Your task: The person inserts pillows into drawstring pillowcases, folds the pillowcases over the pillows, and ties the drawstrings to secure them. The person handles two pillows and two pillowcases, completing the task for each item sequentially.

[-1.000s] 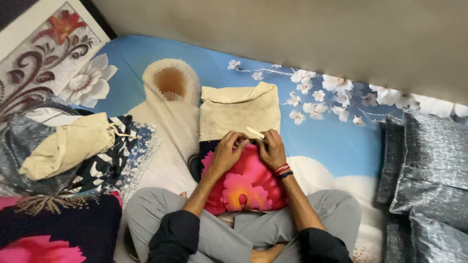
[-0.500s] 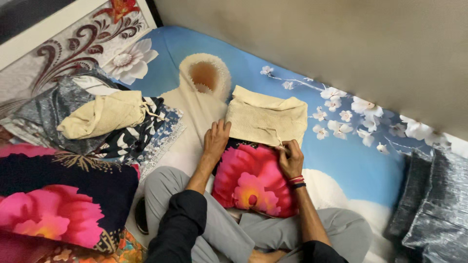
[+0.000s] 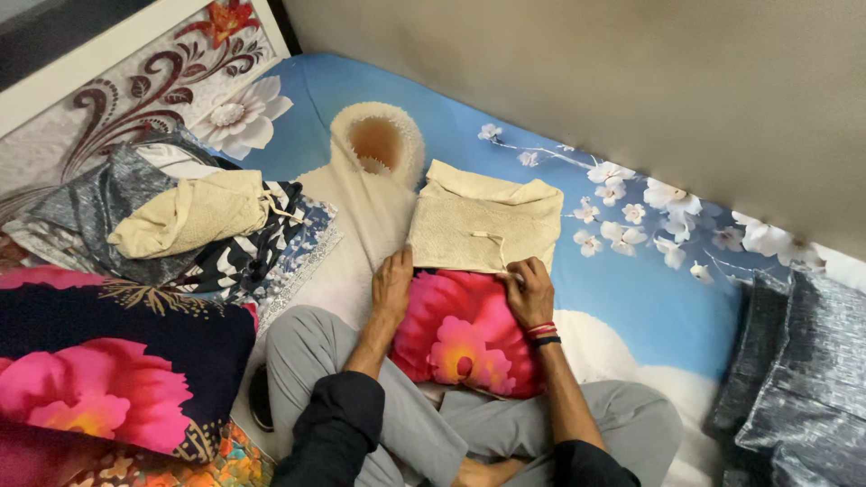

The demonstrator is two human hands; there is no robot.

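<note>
A pillow (image 3: 456, 334) with a big pink flower print lies on my lap, half inside a cream textured cover (image 3: 483, 230) that stretches away from me. My left hand (image 3: 392, 287) lies flat on the pillow's left edge, fingers together, beside the cover's mouth. My right hand (image 3: 528, 290) pinches the cover's lower right edge where a thin cream drawstring (image 3: 492, 239) runs. I sit cross-legged in grey trousers on a blue bedsheet (image 3: 631, 289) with white blossoms.
A cream fluffy tube-shaped cover (image 3: 377, 140) lies beyond my left hand. At left is a heap: a rolled cream cover (image 3: 194, 214), dark patterned cloth, another pink-flower pillow (image 3: 108, 379). Grey shiny cushions (image 3: 794, 361) sit at right. A beige wall runs behind.
My left hand left the cover's edge, reached out to the left side, then drew back to the pillow's left edge. My right hand stays pinched at the edge. The view swung left.
</note>
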